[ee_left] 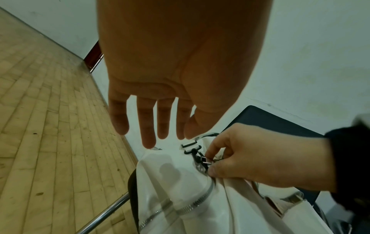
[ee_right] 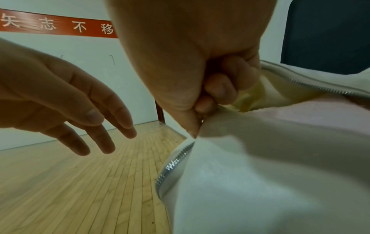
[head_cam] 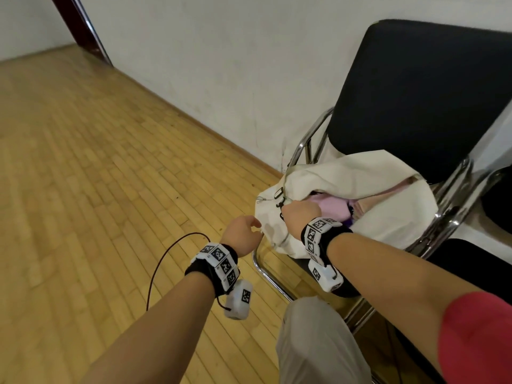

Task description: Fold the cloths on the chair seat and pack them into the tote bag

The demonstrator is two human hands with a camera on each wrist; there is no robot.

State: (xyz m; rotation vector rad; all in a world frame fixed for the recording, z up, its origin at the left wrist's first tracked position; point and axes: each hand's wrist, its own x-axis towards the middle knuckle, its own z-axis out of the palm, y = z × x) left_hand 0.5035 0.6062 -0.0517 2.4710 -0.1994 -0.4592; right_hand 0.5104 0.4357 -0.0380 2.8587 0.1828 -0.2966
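A cream tote bag (head_cam: 374,173) lies on the seat of a black chair (head_cam: 415,92), its mouth gaping. Folded pink and purple cloths (head_cam: 335,207) show inside it. At the bag's left end my right hand (head_cam: 293,210) pinches the metal zipper pull (ee_left: 206,160) beside a black strap clip (ee_left: 190,146). In the right wrist view the right hand (ee_right: 200,114) has its fingers curled tight at the zipper teeth (ee_right: 172,164), with pink cloth (ee_right: 300,109) behind. My left hand (head_cam: 249,228) hovers just left of the bag, holding nothing. Its fingers (ee_left: 148,126) are straight and spread.
The chair's chrome frame (head_cam: 266,270) sticks out over the wood floor (head_cam: 110,176) below the bag. A white wall (head_cam: 221,65) runs behind. Another black seat (head_cam: 476,261) sits to the right. My grey-trousered knee (head_cam: 313,328) is below, and a black cable (head_cam: 163,261) loops off my left wrist.
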